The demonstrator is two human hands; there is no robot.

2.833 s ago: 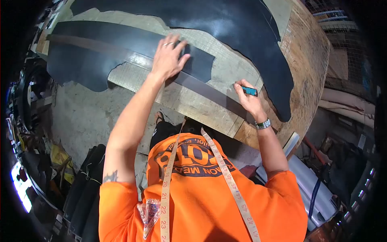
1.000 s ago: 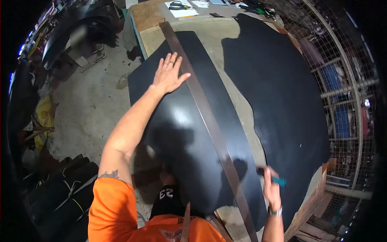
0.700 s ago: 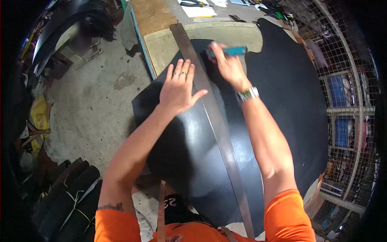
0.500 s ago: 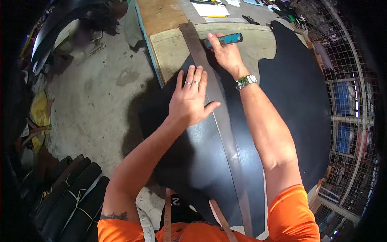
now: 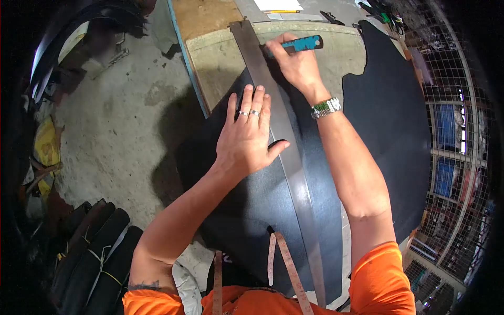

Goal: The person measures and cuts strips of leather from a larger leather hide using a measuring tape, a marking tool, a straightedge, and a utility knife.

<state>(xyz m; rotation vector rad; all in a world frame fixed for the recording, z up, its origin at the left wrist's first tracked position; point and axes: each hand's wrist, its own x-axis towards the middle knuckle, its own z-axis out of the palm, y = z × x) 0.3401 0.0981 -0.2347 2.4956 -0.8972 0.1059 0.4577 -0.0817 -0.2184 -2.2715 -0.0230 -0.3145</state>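
A long metal straightedge (image 5: pixel 302 191) lies lengthwise across a large black leather-like sheet (image 5: pixel 236 210). My left hand (image 5: pixel 245 131) is spread flat on the sheet, its thumb and fingers reaching the straightedge's left edge. My right hand (image 5: pixel 298 65) grips a teal-and-black utility knife (image 5: pixel 307 43) near the straightedge's far end, on its right side. The knife's blade end is hidden under my fingers. A tape measure (image 5: pixel 286 257) hangs down from my body over the near part of the sheet.
Another black sheet section (image 5: pixel 394 131) spreads to the right, near a wire-mesh rack (image 5: pixel 457 157). The worn tabletop (image 5: pixel 210 58) shows at the far end. Tied black rolls (image 5: pixel 100 257) lie on the floor at lower left. White paper (image 5: pixel 278 5) sits at the back.
The view has shifted slightly. My right hand with the knife stays near the straightedge's far end, and my left hand remains flat. The tape measure's dangling end has swung and now shows folded.
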